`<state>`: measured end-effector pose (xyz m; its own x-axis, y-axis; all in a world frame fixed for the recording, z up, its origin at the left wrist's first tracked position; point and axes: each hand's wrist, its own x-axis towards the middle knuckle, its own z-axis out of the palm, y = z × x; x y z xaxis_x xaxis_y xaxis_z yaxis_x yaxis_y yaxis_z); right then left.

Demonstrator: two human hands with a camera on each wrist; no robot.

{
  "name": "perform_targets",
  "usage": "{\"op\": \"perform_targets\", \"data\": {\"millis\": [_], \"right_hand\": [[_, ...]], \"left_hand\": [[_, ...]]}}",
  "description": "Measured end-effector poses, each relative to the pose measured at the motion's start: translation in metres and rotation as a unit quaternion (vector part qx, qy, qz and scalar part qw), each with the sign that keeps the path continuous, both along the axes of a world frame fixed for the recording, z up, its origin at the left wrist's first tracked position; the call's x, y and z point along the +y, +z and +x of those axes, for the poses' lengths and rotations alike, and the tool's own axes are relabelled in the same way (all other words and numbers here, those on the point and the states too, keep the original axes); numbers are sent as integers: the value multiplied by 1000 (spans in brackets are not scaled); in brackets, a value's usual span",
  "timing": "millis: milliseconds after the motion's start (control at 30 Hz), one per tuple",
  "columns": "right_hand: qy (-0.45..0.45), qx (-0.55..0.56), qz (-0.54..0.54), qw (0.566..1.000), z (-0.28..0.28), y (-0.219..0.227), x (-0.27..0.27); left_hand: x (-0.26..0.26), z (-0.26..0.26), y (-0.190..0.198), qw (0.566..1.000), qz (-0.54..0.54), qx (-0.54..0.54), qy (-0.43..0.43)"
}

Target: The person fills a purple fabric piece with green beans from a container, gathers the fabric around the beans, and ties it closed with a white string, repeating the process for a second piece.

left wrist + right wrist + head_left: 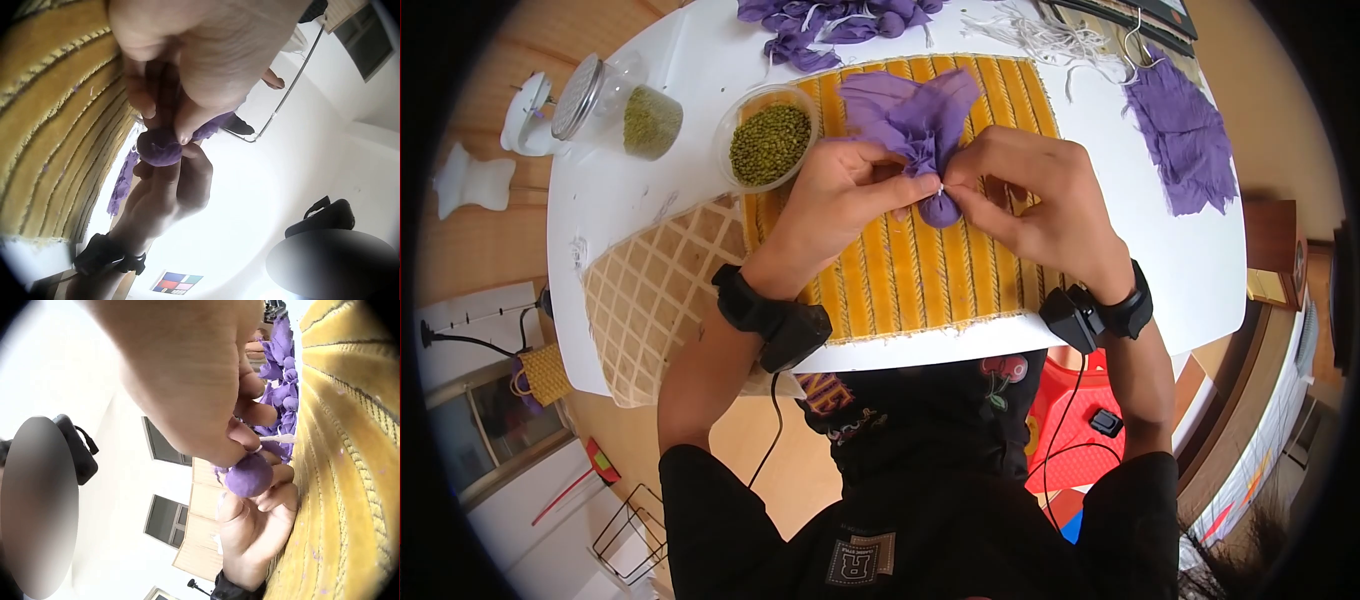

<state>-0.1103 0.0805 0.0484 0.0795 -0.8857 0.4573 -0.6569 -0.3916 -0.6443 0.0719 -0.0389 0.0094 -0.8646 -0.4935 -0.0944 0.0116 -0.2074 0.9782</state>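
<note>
A small purple cloth pouch (941,211) hangs round and filled at its lower end, its loose cloth (905,105) fanned out above. White string (941,187) wraps its gathered neck. My left hand (835,195) pinches the neck between thumb and fingers, from the left side. On the other side, the fingertips of my right hand (1040,195) pinch the string close against the neck. The right wrist view shows the round purple end (250,475) between both hands, with a white string tail (278,439) sticking out behind it. Both hands are over the ribbed yellow mat (880,290).
Green beans fill much of a clear tub (724,150) beside my left hand. Behind it a jar (650,122) of green contents lies on its side. Tied purple pouches (840,28) are heaped at the far edge. Loose white strings (1050,42) and purple cloth pieces (1180,135) lie right.
</note>
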Motion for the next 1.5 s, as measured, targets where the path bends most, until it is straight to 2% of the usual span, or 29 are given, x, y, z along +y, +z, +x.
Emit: {"op": "perform_targets", "data": {"millis": [67, 133, 167, 233, 367, 467, 533, 567, 633, 667, 733, 833, 967, 1033, 1167, 1233, 1267, 1333, 1367, 1433, 1500], "right_hand": [[-4, -22, 40, 999, 0, 2, 1], [-34, -143, 68, 987, -1, -1, 0], [-34, -143, 68, 987, -1, -2, 0], [-26, -262, 59, 963, -1, -3, 0], [12, -257, 49, 965, -4, -1, 0], [26, -303, 48, 951, -6, 4, 2], [-41, -325, 45, 944, -7, 5, 1], [-40, -325, 45, 944, -8, 4, 0], [-97, -264, 63, 958, -8, 0, -2], [-98, -264, 62, 958, -8, 1, -2], [-55, -171, 123, 976, -8, 4, -3], [-58, -162, 180, 968, -4, 1, -2], [-63, -170, 116, 977, -2, -12, -4], [-62, -104, 80, 989, -1, -10, -3], [-64, -68, 85, 992, -1, -10, -4], [-46, 10, 79, 996, -1, -13, -5], [-46, 10, 80, 996, -1, -14, -5], [-54, 14, 89, 994, -1, -16, -6], [-52, 15, 90, 995, -1, -16, -7], [-62, 14, 93, 994, 0, -17, -7], [-65, 10, 95, 993, 1, -19, -7]], "left_hand": [[2, -1, 6, 1000, 5, 2, -6], [6, -2, 12, 999, 19, 35, -16], [6, -2, 11, 999, 19, 35, -16], [6, -2, 10, 999, 11, 26, -24], [5, -1, 10, 1000, 16, 0, -12], [2, 0, 1, 999, 29, 16, -10], [3, -1, 0, 998, 37, 44, 9], [4, -3, 0, 998, 37, 44, 10], [6, -5, 1, 995, 47, 85, 30], [5, -5, 0, 995, 46, 84, 29], [3, -5, -3, 995, 46, 83, 30], [4, -5, -4, 994, 44, 87, 43], [6, -7, -2, 996, 15, 71, 47], [4, -5, -6, 998, -8, 49, 31], [13, -11, -5, 997, -21, 34, 72], [22, -13, -2, 989, -63, 28, 134], [21, -13, -4, 989, -62, 27, 135], [16, -14, -11, 970, -201, -6, 139], [14, -13, -12, 969, -201, -6, 141], [13, -12, -13, 955, -252, -72, 141], [17, -12, -8, 961, -221, -48, 156]]}}
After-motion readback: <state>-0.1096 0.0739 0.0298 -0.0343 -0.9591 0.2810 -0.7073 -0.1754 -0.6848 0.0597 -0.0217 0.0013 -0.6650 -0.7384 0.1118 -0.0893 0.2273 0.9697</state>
